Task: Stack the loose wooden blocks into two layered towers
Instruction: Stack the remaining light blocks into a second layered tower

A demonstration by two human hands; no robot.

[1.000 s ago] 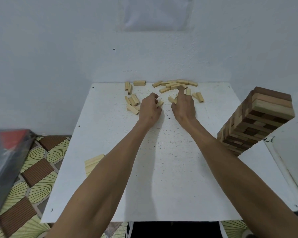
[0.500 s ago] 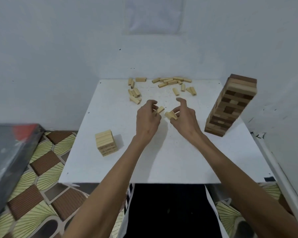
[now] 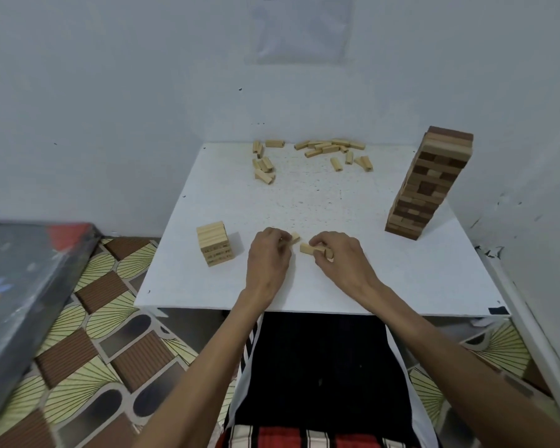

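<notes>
My left hand (image 3: 267,255) is closed around a pale wooden block (image 3: 294,237) near the front middle of the white table (image 3: 401,279). Just right of it, my right hand (image 3: 340,257) grips pale blocks (image 3: 306,248); how many I cannot tell. A short pale tower (image 3: 214,243) stands to the left of my hands. A tall tower of mixed brown and pale blocks (image 3: 429,182) stands at the right side. Several loose pale blocks (image 3: 324,149) lie scattered along the far edge, with a small cluster (image 3: 263,168) at the far left.
A white wall runs close behind the table and along its right side. On the left lies a dark flat box (image 3: 20,286) over patterned floor (image 3: 88,344). My lap in dark cloth (image 3: 317,367) is under the table's front edge.
Both hands drew back from the far pile to the front of the table, each carrying blocks. The view pulled back, and the short pale tower came fully into sight.
</notes>
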